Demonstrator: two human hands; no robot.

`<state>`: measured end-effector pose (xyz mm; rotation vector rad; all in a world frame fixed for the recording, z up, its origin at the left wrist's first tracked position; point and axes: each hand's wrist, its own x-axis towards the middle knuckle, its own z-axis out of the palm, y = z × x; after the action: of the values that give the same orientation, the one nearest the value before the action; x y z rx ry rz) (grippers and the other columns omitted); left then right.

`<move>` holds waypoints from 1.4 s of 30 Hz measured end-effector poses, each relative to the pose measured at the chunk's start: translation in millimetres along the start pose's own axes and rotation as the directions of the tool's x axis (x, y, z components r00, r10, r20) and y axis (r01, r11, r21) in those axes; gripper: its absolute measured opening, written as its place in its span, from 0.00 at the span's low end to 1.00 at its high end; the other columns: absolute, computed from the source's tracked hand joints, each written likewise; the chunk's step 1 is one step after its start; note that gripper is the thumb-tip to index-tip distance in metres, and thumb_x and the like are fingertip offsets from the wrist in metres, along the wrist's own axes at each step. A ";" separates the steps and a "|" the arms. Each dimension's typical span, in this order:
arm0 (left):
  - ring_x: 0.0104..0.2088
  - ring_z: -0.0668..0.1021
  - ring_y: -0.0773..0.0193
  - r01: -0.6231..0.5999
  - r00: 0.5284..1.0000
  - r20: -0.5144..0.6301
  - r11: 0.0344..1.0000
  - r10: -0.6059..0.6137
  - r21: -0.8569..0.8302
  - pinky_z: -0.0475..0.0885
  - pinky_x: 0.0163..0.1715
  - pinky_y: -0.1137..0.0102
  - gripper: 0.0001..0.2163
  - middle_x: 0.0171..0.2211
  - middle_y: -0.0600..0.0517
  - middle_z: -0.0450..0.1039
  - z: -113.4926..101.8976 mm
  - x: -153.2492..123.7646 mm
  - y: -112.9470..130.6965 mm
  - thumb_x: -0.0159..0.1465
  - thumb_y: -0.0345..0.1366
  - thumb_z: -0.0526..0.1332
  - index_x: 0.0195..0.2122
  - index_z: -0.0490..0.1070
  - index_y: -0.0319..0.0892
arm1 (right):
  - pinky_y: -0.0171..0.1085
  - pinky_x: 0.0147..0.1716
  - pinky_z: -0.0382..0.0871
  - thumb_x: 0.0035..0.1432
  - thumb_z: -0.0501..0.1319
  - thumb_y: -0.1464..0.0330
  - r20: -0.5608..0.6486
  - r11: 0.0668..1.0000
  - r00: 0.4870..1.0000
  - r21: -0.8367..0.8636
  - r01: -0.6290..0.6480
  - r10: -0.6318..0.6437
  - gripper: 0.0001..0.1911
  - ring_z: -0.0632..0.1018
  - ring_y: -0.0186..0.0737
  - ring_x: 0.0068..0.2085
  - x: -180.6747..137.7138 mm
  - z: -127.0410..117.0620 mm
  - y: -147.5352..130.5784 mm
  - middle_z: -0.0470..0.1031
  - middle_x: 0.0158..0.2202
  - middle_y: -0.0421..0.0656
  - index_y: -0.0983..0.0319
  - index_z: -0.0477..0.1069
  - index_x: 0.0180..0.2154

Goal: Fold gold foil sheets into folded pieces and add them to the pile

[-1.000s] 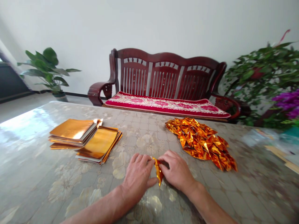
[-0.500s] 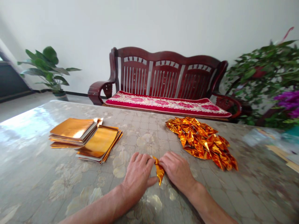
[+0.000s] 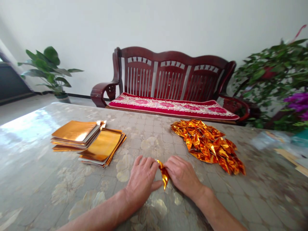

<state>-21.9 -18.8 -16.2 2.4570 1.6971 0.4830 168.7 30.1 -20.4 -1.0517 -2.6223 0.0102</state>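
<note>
Between my two hands, just above or on the table, is a small folded piece of gold foil paper (image 3: 164, 176), narrow and pointed at its lower end. My left hand (image 3: 142, 178) closes on it from the left, index fingertip at the top end and thumb by the lower tip. From the right, my right hand (image 3: 183, 173) pinches its upper side; those fingertips are mostly hidden behind the hand. Two stacks of flat gold foil sheets, a farther stack (image 3: 74, 131) and a nearer stack (image 3: 104, 146), lie to the left. A heap of folded foil pieces (image 3: 207, 144) spreads out on the right.
The table (image 3: 115, 208) has a patterned, shiny cover. Clear plastic bags (image 3: 269, 140) lie at its right side. Beyond the far edge stands a dark wooden bench (image 3: 168, 77) with a red floral cushion (image 3: 168, 105). Potted plants flank it, one leafy plant (image 3: 51, 69) at left.
Both hands stay at the same spot on the foil piece. The paper looks slightly more curved and narrower, and the view has shifted a little.
</note>
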 end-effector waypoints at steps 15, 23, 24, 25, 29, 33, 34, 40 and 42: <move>0.46 0.73 0.54 -0.033 0.999 0.012 0.998 0.032 0.047 0.65 0.52 0.56 0.21 0.46 0.51 0.73 -1.2 1.4 0.6 0.55 0.43 0.72 0.47 0.70 0.45 | 0.36 0.34 0.60 0.65 0.58 0.75 0.036 0.999 0.999 -0.041 0.009 -0.008 0.09 0.71 0.38 0.35 0.9 -4.1 -2.1 0.71 0.31 0.41 0.61 0.72 0.31; 0.46 0.74 0.54 -0.082 0.997 0.009 0.989 0.082 0.121 0.70 0.48 0.58 0.19 0.50 0.47 0.72 4.6 -0.7 1.4 0.57 0.44 0.71 0.44 0.71 0.42 | 0.37 0.34 0.60 0.63 0.60 0.76 -0.005 0.999 1.000 -0.044 0.016 -0.016 0.09 0.70 0.38 0.34 0.5 -2.6 -2.7 0.71 0.30 0.41 0.61 0.71 0.30; 0.46 0.74 0.53 -0.086 0.996 0.011 0.988 0.085 0.132 0.70 0.48 0.58 0.18 0.51 0.47 0.72 5.0 -1.1 1.6 0.58 0.44 0.70 0.44 0.71 0.42 | 0.37 0.33 0.60 0.63 0.60 0.76 -0.011 0.999 1.000 -0.042 0.019 -0.019 0.09 0.70 0.38 0.34 0.7 -2.5 -3.0 0.71 0.30 0.41 0.61 0.71 0.29; 0.47 0.75 0.53 -0.088 0.996 0.013 0.986 0.087 0.141 0.70 0.48 0.57 0.17 0.51 0.46 0.72 5.3 -1.3 1.6 0.58 0.44 0.70 0.44 0.71 0.42 | 0.37 0.33 0.61 0.63 0.60 0.76 -0.015 0.999 1.000 -0.037 0.020 -0.020 0.10 0.70 0.39 0.34 1.0 -2.5 -3.2 0.71 0.31 0.41 0.61 0.71 0.29; 0.48 0.75 0.52 -0.101 0.995 0.009 0.982 0.101 0.162 0.70 0.50 0.56 0.17 0.54 0.46 0.72 6.9 -1.3 1.0 0.59 0.44 0.69 0.45 0.71 0.42 | 0.37 0.38 0.65 0.63 0.60 0.77 -0.036 0.999 0.999 0.028 0.035 -0.034 0.07 0.72 0.40 0.39 2.4 -2.3 -3.3 0.74 0.36 0.42 0.61 0.71 0.32; 0.49 0.75 0.51 -0.108 0.994 0.009 0.981 0.108 0.163 0.68 0.53 0.54 0.18 0.55 0.46 0.72 9.3 -1.3 0.2 0.59 0.43 0.69 0.47 0.70 0.42 | 0.38 0.40 0.68 0.63 0.59 0.77 -0.014 0.994 0.998 0.086 0.060 -0.059 0.07 0.72 0.40 0.40 2.4 -1.8 -2.2 0.75 0.37 0.42 0.62 0.73 0.35; 0.50 0.75 0.51 -0.109 0.994 0.010 0.981 0.109 0.158 0.67 0.54 0.54 0.18 0.55 0.46 0.72 9.8 -1.3 0.1 0.59 0.43 0.69 0.48 0.70 0.43 | 0.38 0.39 0.68 0.63 0.59 0.77 -0.001 0.995 0.998 0.086 0.057 -0.057 0.07 0.72 0.41 0.39 2.3 -1.7 -2.1 0.75 0.36 0.42 0.61 0.73 0.35; 0.51 0.74 0.52 -0.092 0.996 -0.006 0.986 0.094 0.137 0.64 0.56 0.51 0.18 0.55 0.47 0.72 12.1 -1.5 -0.1 0.60 0.43 0.68 0.48 0.69 0.43 | 0.39 0.42 0.71 0.64 0.58 0.78 0.014 0.987 0.996 0.141 0.081 -0.083 0.08 0.73 0.40 0.42 2.1 -3.4 -3.7 0.76 0.40 0.43 0.62 0.74 0.38; 0.50 0.74 0.51 -0.092 0.995 -0.011 0.985 0.095 0.147 0.65 0.55 0.52 0.17 0.55 0.47 0.72 13.1 -1.8 0.2 0.60 0.43 0.68 0.48 0.69 0.43 | 0.39 0.44 0.71 0.64 0.58 0.78 0.001 0.981 0.994 0.162 0.106 -0.107 0.09 0.74 0.40 0.44 2.7 -4.3 -3.5 0.77 0.43 0.44 0.62 0.74 0.40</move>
<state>-18.1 -19.5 -28.8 2.6528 1.6870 0.4048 165.8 29.0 -15.1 -0.8580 -2.6313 0.2008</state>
